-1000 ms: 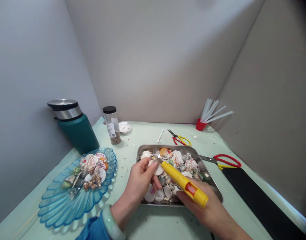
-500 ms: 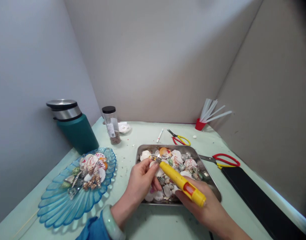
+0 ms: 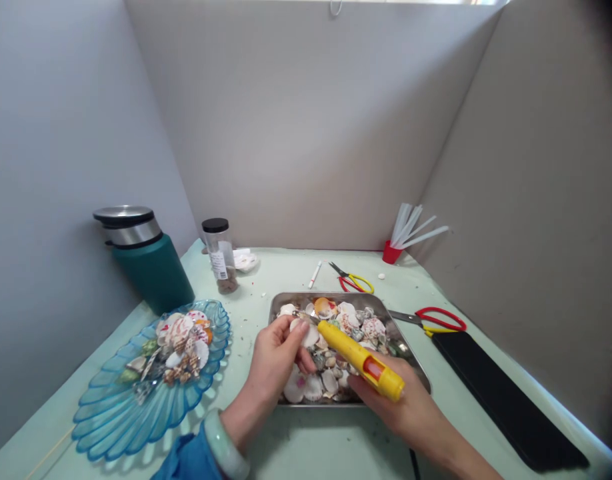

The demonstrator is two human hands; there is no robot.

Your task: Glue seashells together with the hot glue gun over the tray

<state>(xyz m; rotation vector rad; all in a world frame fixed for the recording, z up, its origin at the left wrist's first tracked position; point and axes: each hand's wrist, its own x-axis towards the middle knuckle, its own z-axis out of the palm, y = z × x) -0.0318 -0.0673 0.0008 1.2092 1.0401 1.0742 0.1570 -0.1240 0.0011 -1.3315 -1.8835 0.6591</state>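
Observation:
My left hand [image 3: 281,343] pinches a white seashell [image 3: 309,333] between thumb and fingers, over the near left part of a metal tray [image 3: 426,380]. My right hand [image 3: 393,393] is wrapped round a yellow hot glue gun [image 3: 353,350]. Its nozzle points left and away from me, close beside the shell; whether they touch I cannot tell. Beneath both hands, the tray is filled with mixed seashells [image 3: 373,328], partly hidden by the hands and the glue gun.
A blue scalloped dish [image 3: 136,423] with shells stands left, near a teal bottle [image 3: 153,270] and a lidded jar [image 3: 219,257]. Scissors [image 3: 359,283], a white marker [image 3: 315,275] and a red cup [image 3: 393,253] of translucent sticks lie behind. More scissors [image 3: 441,319] and a black slab [image 3: 501,393] are right.
The glue gun's nozzle has shifted slightly left and up relative to the shell, which shows more of its white face. The head view has tilted up a little.

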